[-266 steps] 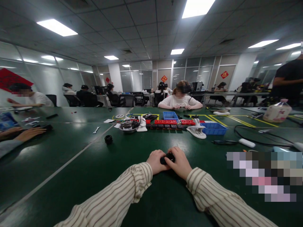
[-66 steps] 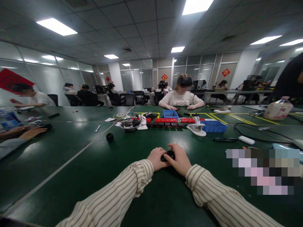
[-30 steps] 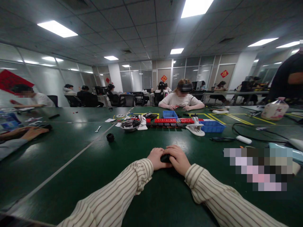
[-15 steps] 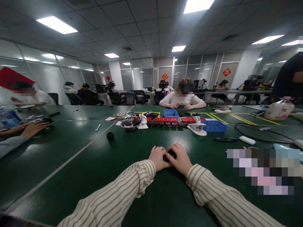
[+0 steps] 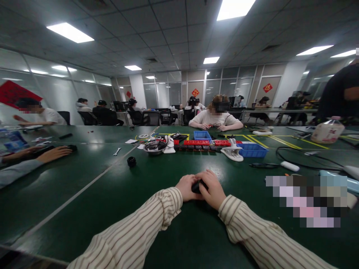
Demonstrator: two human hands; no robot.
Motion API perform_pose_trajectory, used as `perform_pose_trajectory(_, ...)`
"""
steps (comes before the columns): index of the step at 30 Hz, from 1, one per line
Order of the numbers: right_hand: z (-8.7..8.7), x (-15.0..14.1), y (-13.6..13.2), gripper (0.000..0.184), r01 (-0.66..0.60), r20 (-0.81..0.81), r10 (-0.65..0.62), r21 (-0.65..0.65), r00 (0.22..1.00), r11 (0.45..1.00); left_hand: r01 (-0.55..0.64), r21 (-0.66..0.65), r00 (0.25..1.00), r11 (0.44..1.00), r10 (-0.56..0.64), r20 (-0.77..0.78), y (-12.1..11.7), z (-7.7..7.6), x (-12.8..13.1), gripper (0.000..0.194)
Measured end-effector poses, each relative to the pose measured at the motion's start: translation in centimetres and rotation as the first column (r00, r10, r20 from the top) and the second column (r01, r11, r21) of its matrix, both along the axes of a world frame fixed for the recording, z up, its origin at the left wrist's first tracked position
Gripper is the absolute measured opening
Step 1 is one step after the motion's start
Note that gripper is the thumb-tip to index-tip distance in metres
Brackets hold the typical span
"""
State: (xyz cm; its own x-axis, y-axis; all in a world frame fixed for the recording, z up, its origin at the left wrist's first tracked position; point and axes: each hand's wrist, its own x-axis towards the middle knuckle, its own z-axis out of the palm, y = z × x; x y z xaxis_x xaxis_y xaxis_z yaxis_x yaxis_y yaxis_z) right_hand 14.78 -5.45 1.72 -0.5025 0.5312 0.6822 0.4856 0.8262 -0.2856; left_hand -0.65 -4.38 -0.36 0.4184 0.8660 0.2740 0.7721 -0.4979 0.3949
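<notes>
Just above the green table (image 5: 179, 239), a small black object (image 5: 197, 186) sits between my two hands; its kind is mostly hidden by the fingers. My left hand (image 5: 186, 187) is closed around its left side. Over its right side and top, my right hand (image 5: 211, 188) is bent, with the thumb pressed along the front. The hands touch each other at the far side. Farther off to the left stands a black ring-shaped part (image 5: 131, 161), apart from both hands.
Beyond my hands are a metal bowl of dark parts (image 5: 154, 148), white clamps (image 5: 233, 152), a red rack (image 5: 198, 142) and blue bins (image 5: 254, 150). A wrench (image 5: 117, 151) lies at left. Cables (image 5: 283, 155) spread at right. A co-worker's hand (image 5: 56, 153) is at left; another person sits opposite.
My right hand has shifted slightly left over the black object, which now looks turned and tilted. The co-worker's hand at left has moved right.
</notes>
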Motion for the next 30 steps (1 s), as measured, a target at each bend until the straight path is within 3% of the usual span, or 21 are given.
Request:
perform_pose_trajectory(3,-0.2,0.0,0.2,0.023,0.143,-0.026,-0.143,-0.031,0.989,0.989,-0.045,0.061,0.999,0.997,0.045,0.008,-0.5,0.1,0.3,0.073)
perform_pose_trajectory(9,-0.9,-0.3,1.2,0.028,0.286,-0.019,-0.289,-0.096,0.957,0.953,-0.085,0.101,0.996,0.991,0.087,-0.011,-0.6,0.0,0.9,0.054)
perform_pose_trajectory(13,-0.9,-0.4,1.3,0.02,0.255,0.004,-0.256,-0.107,0.967,0.961,-0.064,0.091,0.998,0.994,0.065,-0.018,-0.2,-0.3,0.8,0.043)
perform_pose_trajectory(18,-0.4,-0.2,0.9,0.01,0.079,0.02,-0.077,-0.09,0.997,0.993,-0.024,0.05,1.0,0.998,0.024,-0.012,0.4,-0.6,0.2,0.045)
perform_pose_trajectory(23,-0.4,-0.1,0.4,0.025,-0.072,0.023,0.074,-0.059,0.997,0.996,-0.008,0.038,1.0,0.999,0.008,-0.013,0.7,-0.9,-0.1,0.035)
perform_pose_trajectory(26,-0.4,-0.1,0.2,0.027,-0.066,0.004,0.066,-0.047,0.998,0.997,-0.003,0.042,1.0,0.999,0.003,-0.007,0.6,-0.8,-0.1,0.044)
perform_pose_trajectory(30,-0.4,-0.1,0.2,0.021,0.063,-0.038,-0.065,-0.041,0.997,0.997,0.003,0.063,1.0,0.998,-0.004,0.013,0.0,-0.6,0.1,0.072)
